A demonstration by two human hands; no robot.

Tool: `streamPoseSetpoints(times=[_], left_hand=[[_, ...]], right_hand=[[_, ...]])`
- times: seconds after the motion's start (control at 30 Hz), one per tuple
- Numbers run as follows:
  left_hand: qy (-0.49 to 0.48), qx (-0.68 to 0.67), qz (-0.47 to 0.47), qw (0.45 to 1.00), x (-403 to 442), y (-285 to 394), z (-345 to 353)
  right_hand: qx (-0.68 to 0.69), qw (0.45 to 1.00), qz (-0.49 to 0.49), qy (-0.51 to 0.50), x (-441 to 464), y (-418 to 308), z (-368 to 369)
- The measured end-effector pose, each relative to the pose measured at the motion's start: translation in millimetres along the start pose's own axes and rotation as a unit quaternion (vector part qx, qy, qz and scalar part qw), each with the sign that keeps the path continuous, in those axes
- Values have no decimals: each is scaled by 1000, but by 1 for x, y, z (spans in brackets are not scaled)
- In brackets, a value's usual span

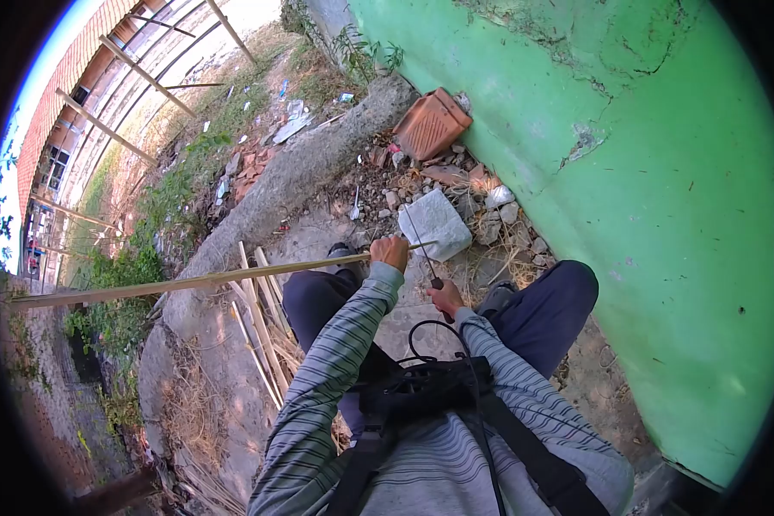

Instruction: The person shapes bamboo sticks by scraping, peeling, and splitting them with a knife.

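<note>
My left hand (390, 253) is wrapped round a long bamboo strip (189, 283) near its right end, and the strip reaches far out to the left. My right hand (446, 298) grips the dark handle of a knife (437, 282). Its thin blade points up and away from me and crosses the short end of the strip beyond my left fist. Whether blade and strip touch, I cannot tell. Just behind them lies a pale white block (439, 222) on the ground, between my bent knees.
Several bamboo strips (262, 331) lie by my left leg. A green wall (645, 198) stands close on the right. Ahead are an orange ridged clay tile (433, 123), rubble (488, 225) and a raised concrete edge (275, 185). A black cable (414, 335) loops before my chest.
</note>
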State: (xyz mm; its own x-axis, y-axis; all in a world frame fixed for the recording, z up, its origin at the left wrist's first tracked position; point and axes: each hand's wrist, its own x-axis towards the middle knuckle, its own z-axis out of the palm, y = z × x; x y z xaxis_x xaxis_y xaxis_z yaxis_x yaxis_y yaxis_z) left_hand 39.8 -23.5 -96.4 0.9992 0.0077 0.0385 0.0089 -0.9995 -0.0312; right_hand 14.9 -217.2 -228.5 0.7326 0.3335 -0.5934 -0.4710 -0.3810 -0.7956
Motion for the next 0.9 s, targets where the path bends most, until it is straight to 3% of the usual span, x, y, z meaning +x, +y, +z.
streamPoseSetpoints(times=[0.03, 0.13, 0.23, 0.47, 0.53, 0.63, 0.67, 0.77, 0.9], left_hand=[[-2, -1, 4, 1000, 0, 1, -1], [-40, -2, -17, 999, 1, -1, 1], [-1, -1, -8, 1000, -5, -1, 6], [-10, -17, -2, 1000, -3, 1, -4], [5, -5, -8, 1000, -2, 1, 3], [0, -1, -1, 1000, -3, 2, 7], [18, -18, 1, 1000, -7, 3, 5], [-16, -19, -6, 1000, -7, 0, 7], [-12, -7, -8, 1000, -4, -2, 6]], right_hand=[[0, 1000, 0, 2, -2, -3, 4], [-70, 981, -175, 38, 1, -3, 19], [-103, 990, -93, 24, 2, 1, 18], [-74, 990, -107, 54, 8, 11, 15], [-103, 974, -183, 87, 4, 5, 20], [-132, 971, -181, 82, -3, -2, 14], [-117, 985, -106, 76, -8, -6, 10], [-135, 985, -80, 72, -2, -2, 7], [-163, 977, -94, 101, -1, 0, 12]])
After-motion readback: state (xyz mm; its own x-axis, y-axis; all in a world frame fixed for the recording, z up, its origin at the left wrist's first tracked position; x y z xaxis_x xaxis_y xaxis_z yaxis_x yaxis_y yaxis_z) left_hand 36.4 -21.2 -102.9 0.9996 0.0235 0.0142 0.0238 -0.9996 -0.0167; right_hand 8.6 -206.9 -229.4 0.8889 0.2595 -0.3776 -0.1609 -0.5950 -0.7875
